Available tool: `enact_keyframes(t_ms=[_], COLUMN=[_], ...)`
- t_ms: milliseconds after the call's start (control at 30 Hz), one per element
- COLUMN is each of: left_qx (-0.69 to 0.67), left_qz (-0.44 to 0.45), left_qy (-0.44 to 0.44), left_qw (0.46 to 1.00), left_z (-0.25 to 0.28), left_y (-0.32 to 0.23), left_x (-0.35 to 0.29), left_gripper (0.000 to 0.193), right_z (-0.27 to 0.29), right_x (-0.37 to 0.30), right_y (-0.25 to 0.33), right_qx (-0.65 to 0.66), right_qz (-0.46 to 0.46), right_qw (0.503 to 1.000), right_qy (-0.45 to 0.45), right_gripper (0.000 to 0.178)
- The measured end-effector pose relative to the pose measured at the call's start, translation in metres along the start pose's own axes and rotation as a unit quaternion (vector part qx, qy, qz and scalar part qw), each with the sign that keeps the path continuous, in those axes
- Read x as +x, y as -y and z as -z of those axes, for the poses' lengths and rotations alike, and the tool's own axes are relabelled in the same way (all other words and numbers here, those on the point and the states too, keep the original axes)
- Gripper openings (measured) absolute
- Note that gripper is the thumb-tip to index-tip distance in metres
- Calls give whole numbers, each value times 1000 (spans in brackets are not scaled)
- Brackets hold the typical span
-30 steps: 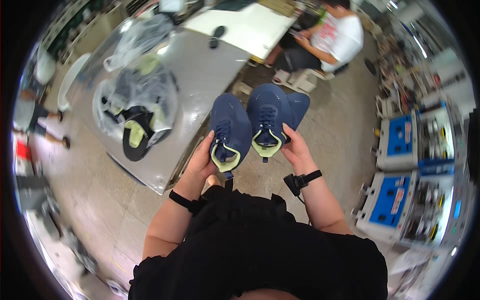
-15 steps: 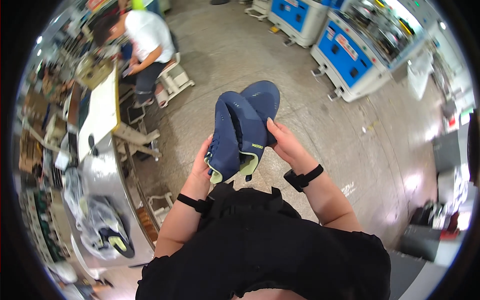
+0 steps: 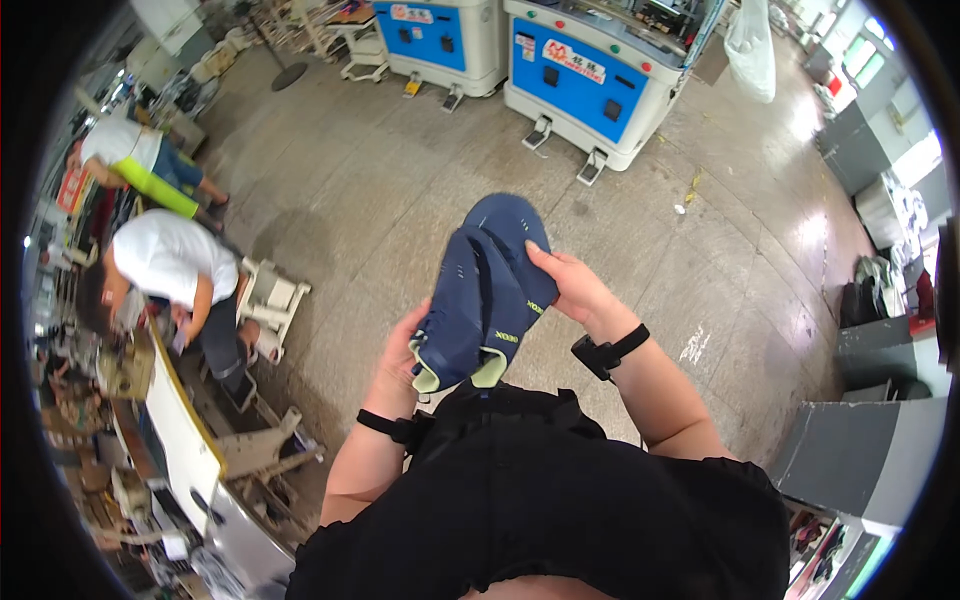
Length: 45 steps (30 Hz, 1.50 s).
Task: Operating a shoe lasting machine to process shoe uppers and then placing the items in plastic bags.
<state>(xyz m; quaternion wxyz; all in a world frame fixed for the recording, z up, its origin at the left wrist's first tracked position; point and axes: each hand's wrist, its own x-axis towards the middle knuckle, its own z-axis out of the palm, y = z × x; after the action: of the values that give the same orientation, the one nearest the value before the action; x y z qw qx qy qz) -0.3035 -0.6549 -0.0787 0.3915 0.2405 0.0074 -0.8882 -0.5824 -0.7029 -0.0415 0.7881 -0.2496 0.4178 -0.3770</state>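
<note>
Carrying step: my left hand (image 3: 398, 362) cups the heels of two navy fabric shoe uppers with pale-green linings (image 3: 482, 292), my right hand (image 3: 577, 290) pinches their side. Next probably needs a firm two-hand hold.

Two navy blue shoe uppers (image 3: 487, 295) with pale yellow-green heel linings, pressed side by side, toes pointing to one o'clock, heels at seven o'clock, held up above the concrete floor.
</note>
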Motion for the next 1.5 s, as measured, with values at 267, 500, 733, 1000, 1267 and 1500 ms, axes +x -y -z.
enact_keyframes(t_ms=[267,500,733,1000,1267,1500], left_qx=[36,79,167,178,191,210], left_qz=[96,124,112,86,35,33], left_qy=[76,25,28,-2,-17,-26], left_qw=[992,989,979,980,981,977], left_z=[-91,-148,-259,-316,-312,-358], left_y=[-110,-164,-214,-305,-466,-582], left_x=[185,372,537,669,817,947], left_gripper=[40,40,44,45,49,49], right_z=[44,103,171,222,304,369], right_x=[104,142,251,383,548,633], right_y=[123,197,322,457,562,648], right_qx=[97,30,14,93,92,154], right_qz=[-1,143,311,266,358,342], right_qw=[991,983,943,939,899,860], right_qy=[-96,-111,-117,-196,-234,-346], right_gripper=[42,76,109,98,89,79])
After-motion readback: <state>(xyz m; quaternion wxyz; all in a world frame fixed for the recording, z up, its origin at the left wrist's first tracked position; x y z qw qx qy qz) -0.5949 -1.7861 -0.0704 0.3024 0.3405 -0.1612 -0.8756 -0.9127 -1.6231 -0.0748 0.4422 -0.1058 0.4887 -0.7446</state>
